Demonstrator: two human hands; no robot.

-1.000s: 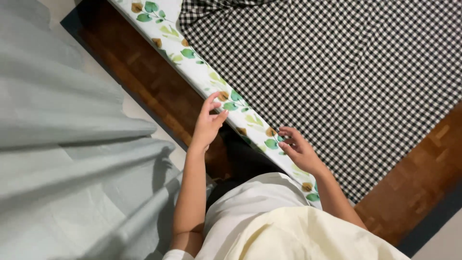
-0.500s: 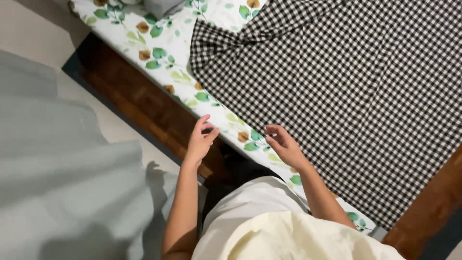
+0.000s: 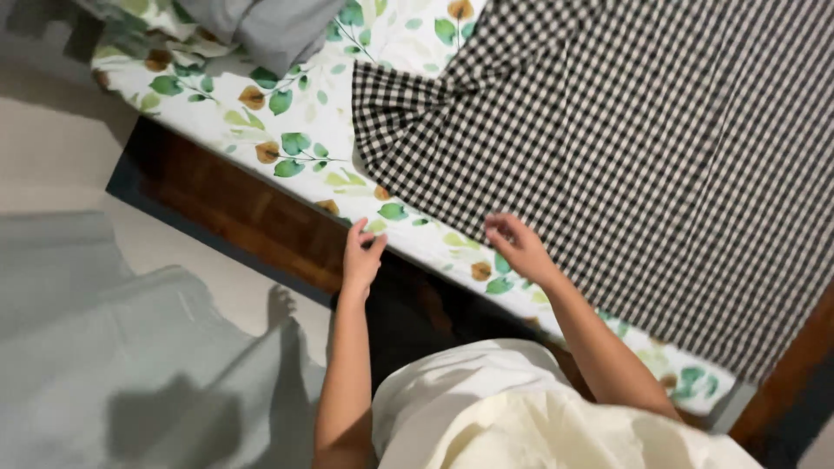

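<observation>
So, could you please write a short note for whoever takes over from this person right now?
Left hand: empty, fingers curled, at the edge of the leaf-print sheet on the mattress, above the wooden bed frame.
Right hand: empty, fingers spread, at the near edge of the black-and-white checked cloth; contact cannot be told.
Done: the checked cloth lies spread over most of the bed, on top of the leaf-print sheet.
Left: its near corner is rumpled and a strip of sheet shows along the edge. A grey cloth lies on the floor.
</observation>
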